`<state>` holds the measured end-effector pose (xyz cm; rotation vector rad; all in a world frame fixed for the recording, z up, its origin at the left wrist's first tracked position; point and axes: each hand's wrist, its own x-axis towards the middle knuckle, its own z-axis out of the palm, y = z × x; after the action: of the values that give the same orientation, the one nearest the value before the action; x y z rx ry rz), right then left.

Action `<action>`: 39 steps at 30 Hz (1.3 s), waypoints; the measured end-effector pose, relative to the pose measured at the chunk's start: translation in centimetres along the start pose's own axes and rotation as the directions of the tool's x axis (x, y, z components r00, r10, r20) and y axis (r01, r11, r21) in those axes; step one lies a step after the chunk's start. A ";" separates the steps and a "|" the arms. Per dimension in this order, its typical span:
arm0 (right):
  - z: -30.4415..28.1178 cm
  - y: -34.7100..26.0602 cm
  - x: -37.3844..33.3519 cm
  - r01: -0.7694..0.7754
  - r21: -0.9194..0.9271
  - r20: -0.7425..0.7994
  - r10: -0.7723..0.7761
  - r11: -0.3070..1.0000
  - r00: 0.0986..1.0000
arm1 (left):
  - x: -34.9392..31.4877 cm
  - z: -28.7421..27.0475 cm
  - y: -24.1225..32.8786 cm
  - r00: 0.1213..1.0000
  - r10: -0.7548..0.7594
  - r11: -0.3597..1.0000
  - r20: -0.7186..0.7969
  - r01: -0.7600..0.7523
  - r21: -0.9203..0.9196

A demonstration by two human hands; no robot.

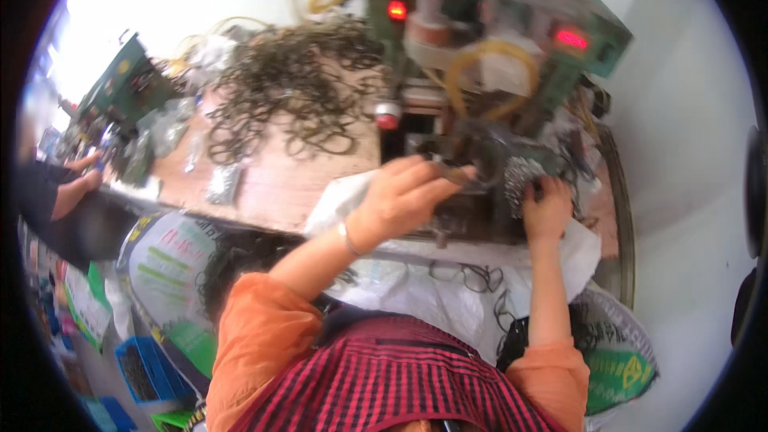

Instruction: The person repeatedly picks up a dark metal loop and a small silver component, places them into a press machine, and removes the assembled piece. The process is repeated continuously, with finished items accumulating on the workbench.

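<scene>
My left hand (pixel 404 196) is in front of the green press machine (pixel 544 84), fingers pinched around a small dark piece (pixel 454 174) whose kind is blurred. A silver bangle (pixel 349 238) circles that wrist. To the right, my right hand (pixel 548 208) rests at the edge of a heap of small silvery metal parts (pixel 522 180). Its thumb and fingers are bent and spread apart over the parts, and no held piece shows between them. The working area of the machine lies between and just beyond both hands, partly covered by the left one.
A tangle of dark olive cord loops (pixel 296 80) covers the far left of the wooden table (pixel 272 192). Clear bags (pixel 224 184) lie near its front edge. Another person's hands (pixel 86 176) work at the left. Printed sacks (pixel 172 272) and a blue crate (pixel 148 368) stand below.
</scene>
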<state>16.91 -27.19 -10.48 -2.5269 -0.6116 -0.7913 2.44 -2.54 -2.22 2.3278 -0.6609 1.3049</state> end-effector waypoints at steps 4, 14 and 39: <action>-0.7 0.9 -0.3 0.053 0.059 -0.045 -0.050 0.997 0.998 | -2.0 -0.4 3.2 0.974 -0.193 0.981 -0.119 0.191 -0.030; -1.7 -0.7 0.5 -0.019 0.212 0.037 0.011 0.977 0.999 | -8.8 -9.6 -11.0 0.721 -0.679 0.599 -0.140 0.654 0.462; -2.5 -11.2 2.0 -0.157 0.817 0.116 0.108 0.555 0.987 | -12.8 -7.6 -5.7 0.167 -0.969 0.069 0.180 0.888 -0.455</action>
<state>11.47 -18.76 -4.45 -1.6697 -0.6053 -0.2498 -5.31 8.89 -10.20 1.5119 0.6029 0.5175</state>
